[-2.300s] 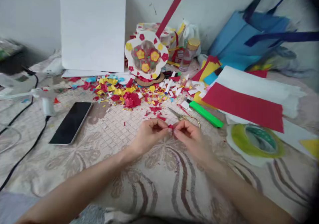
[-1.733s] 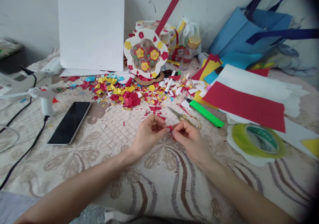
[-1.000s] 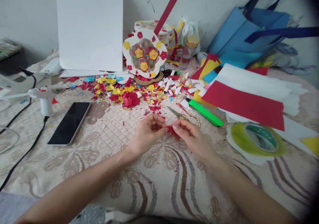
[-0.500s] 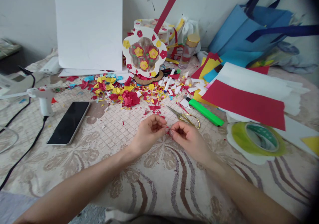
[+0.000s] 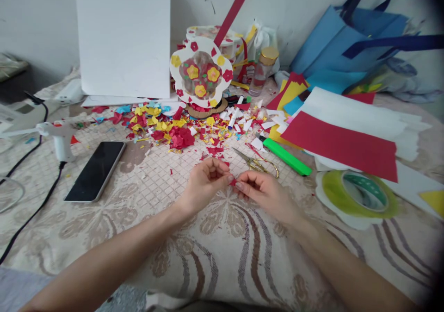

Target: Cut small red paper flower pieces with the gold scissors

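My left hand [image 5: 205,182] and my right hand [image 5: 263,192] meet over the patterned cloth, fingertips pinched together on a small red paper piece [image 5: 233,181]. Most of that piece is hidden between the fingers. Just beyond the right hand lie small scissors [image 5: 255,162] with gold handles. Farther back is a heap of red and yellow paper scraps [image 5: 173,131] in front of a white flower-shaped paper craft [image 5: 201,75] decorated with red and yellow blossoms.
A black phone [image 5: 95,170] lies at the left, near a white glue gun [image 5: 58,136] with a black cord. A green marker [image 5: 286,157], a red paper sheet [image 5: 342,145], a yellow-green tape roll [image 5: 360,196] and a blue bag [image 5: 347,48] sit at the right. A white board [image 5: 123,39] leans at the back.
Both hands stay in the same spot, working the red piece between the fingertips; it showed more a second ago and is now pinched small. Nothing else has moved.
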Demonstrator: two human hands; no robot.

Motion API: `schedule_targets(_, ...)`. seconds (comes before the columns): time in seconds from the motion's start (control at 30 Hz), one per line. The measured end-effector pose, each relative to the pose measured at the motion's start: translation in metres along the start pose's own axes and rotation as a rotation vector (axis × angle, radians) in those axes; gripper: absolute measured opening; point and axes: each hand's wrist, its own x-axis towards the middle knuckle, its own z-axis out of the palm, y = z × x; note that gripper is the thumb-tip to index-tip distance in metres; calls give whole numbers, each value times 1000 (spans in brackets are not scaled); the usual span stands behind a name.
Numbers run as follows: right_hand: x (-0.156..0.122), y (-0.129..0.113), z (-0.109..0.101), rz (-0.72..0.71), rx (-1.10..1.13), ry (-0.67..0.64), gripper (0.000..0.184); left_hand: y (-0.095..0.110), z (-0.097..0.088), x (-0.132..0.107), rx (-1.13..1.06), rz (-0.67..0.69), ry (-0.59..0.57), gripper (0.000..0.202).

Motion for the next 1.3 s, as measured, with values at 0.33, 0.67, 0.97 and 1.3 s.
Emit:
schedule_targets(0.33, 0, -3, -1, -15, -41, 66, 20, 4, -1, 1, -33, -24, -37, 25)
schedule_targets(0.67, -1, -3, 1, -11, 33, 107, 21, 3, -1, -4, 44, -147, -85, 20)
schedule_targets(0.97, -1, 3, 3, 25, 101, 158, 23, 3, -2, 1, -126, -205, -142, 39)
schedule_targets(1.3, 1, -2, -2, 32, 127, 53, 27, 3, -4, -1, 40, -131, -86, 23)
